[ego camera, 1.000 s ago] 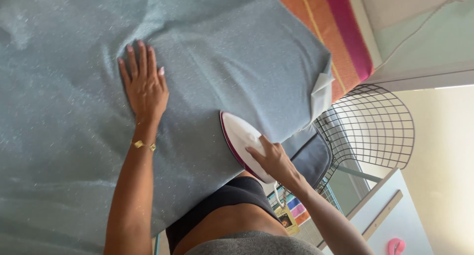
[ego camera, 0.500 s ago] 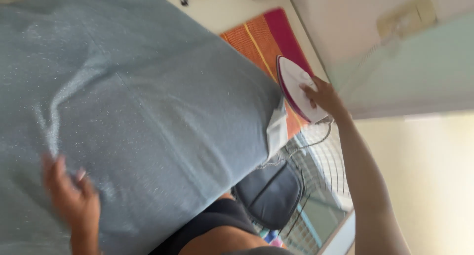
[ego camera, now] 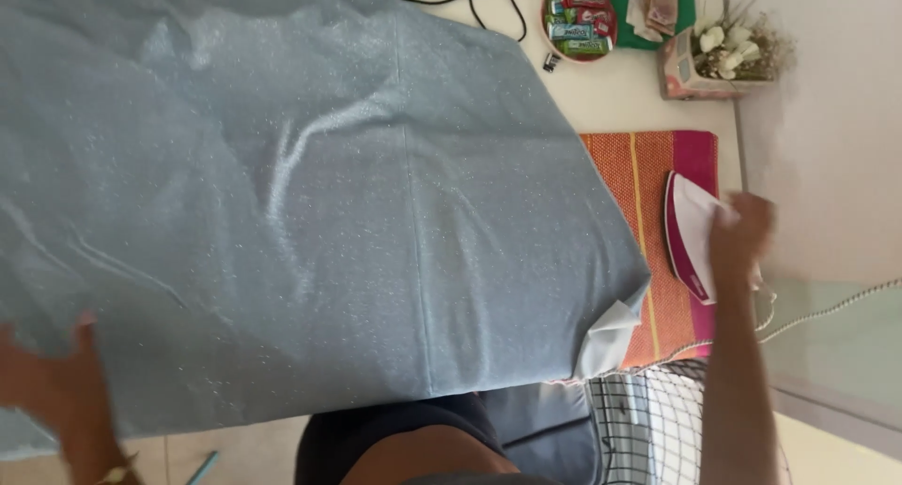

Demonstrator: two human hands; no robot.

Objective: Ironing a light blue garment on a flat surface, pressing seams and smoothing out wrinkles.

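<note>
The iron (ego camera: 693, 236), white with a magenta rim, sits on the striped orange and pink mat (ego camera: 648, 179) at the right end of the desk (ego camera: 611, 100), its long axis running from the far edge toward the near edge. Which end is its nose I cannot tell; the view is blurred there. The right hand (ego camera: 740, 231) is wrapped over it, gripping the iron from the right side, forearm coming up from the near edge. A cord trails off to the right of the iron.

Left of the mat, the big blue-grey glittery cloth (ego camera: 301, 212) spreads over most of the desk, its near right corner folded back to show a pale underside. At the near left corner, the left hand (ego camera: 56, 382) presses flat on the cloth, fingers spread, gripping nothing.

Along the far edge: a round red dish of small packets (ego camera: 579, 20), a black cable (ego camera: 470, 1), and a little box of white flowers (ego camera: 714, 62). A wire chair (ego camera: 658, 429) stands by the near right corner.
</note>
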